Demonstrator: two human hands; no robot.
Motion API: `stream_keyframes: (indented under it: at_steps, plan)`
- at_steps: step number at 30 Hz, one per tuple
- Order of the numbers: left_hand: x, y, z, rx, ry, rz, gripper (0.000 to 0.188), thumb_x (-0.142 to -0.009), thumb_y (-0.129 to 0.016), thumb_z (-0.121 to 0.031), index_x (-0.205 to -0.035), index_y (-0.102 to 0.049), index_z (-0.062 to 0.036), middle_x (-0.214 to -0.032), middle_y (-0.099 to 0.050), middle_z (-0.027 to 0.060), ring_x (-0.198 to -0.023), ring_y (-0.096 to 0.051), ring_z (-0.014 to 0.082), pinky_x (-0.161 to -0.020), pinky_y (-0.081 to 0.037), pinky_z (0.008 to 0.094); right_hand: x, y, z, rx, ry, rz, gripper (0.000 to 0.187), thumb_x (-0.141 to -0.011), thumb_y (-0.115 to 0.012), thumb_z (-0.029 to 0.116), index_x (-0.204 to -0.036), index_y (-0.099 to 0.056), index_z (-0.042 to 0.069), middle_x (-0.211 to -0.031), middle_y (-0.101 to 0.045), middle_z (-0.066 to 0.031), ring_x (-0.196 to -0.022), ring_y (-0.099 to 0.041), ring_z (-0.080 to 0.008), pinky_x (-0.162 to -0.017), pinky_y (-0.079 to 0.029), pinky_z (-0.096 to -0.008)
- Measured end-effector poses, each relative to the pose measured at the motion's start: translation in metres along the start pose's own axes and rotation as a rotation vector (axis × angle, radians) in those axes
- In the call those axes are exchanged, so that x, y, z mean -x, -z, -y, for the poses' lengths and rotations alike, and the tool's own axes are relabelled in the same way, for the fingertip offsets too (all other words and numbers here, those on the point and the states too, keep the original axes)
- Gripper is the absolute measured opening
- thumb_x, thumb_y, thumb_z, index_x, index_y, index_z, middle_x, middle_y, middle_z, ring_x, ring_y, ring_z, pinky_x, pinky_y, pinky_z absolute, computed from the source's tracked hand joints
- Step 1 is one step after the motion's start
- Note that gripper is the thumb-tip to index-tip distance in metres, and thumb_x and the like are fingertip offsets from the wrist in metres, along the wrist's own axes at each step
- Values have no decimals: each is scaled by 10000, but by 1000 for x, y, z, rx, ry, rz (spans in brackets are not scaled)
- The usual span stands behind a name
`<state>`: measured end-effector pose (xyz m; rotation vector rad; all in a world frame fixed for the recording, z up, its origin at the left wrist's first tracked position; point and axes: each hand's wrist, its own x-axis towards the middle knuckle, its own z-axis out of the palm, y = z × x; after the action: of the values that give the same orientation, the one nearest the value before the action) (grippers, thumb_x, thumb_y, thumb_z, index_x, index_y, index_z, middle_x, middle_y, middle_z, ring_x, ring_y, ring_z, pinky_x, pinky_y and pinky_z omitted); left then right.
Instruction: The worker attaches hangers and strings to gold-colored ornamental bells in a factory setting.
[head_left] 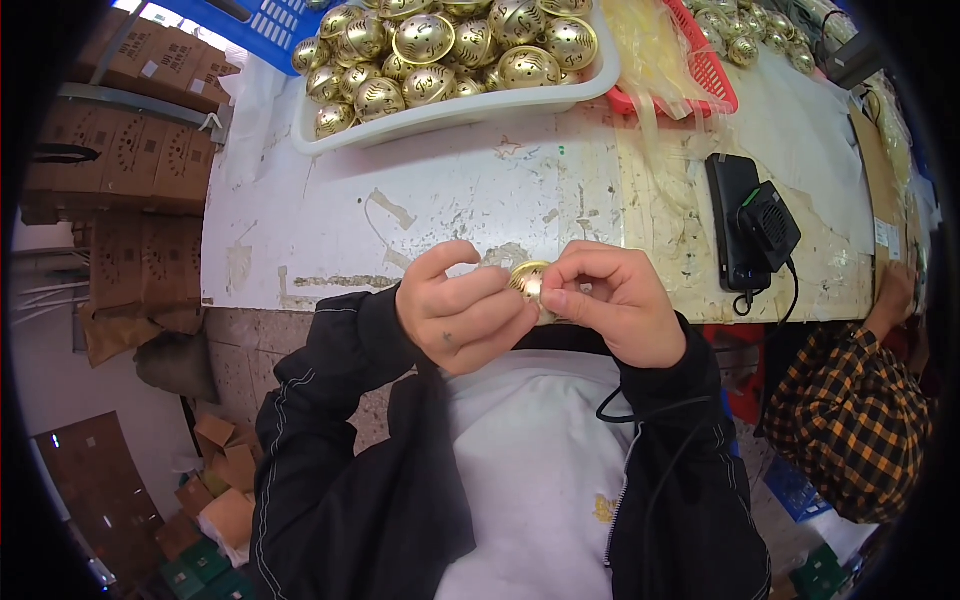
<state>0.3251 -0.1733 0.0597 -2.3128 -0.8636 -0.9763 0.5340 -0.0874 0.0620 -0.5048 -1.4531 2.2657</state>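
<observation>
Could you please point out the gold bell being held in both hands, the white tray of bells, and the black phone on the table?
gold bell (528, 279), head view, on its shiny dome between the fingertips.
white tray (455, 108), head view, on its front rim.
black phone (730, 225), head view, on its bare left side.

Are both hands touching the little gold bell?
Touching. The head view shows the left hand and the right hand both pinching the gold bell between their fingertips, with no gap on either side.
</observation>
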Motion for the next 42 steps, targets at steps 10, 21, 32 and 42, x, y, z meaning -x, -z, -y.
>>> stream_keyframes:
  at_steps: [10, 21, 32, 42]
  plan:
    - [0, -10, 0, 21, 104, -123, 372, -570, -739, -54, -933, -664, -31, -980, -569, 82, -933, -559, 258, -678, -489, 379, 4, -6, 0, 632, 435, -29, 211, -750, -774, -32, -948, -705, -5, -837, -577, -59, -705, -558, -114, -601, -450, -247]
    - [-16, -25, -26, 721, 959, 162, 158, -832, -617, 65, -963, -573, -13, -953, -551, 86, -846, -527, 198, -725, -450, 302, -5, 21, 4, 1194, 846, -370, 260, -652, -763, -73, -896, -730, 12, -763, -590, -54, -675, -530, -224, -566, -428, -310]
    - [-47, -47, -45, 1736, 1608, -555, 254, -1008, -549, -147, -1208, -552, 10, -1098, -619, 69, -913, -551, 122, -764, -431, 262, -8, 9, -7, 1092, 954, -664, 267, -700, -747, -36, -962, -719, 8, -811, -656, -85, -643, -636, -242, -557, -518, -341]
    - [-62, -69, -53, 1886, 1586, -750, 243, -1041, -484, -136, -1249, -516, -13, -1151, -601, 47, -1063, -570, 127, -953, -453, 282, 8, 2, -15, 1176, 893, -736, 261, -736, -715, -16, -994, -700, -50, -873, -680, -119, -646, -650, -234, -549, -531, -318]
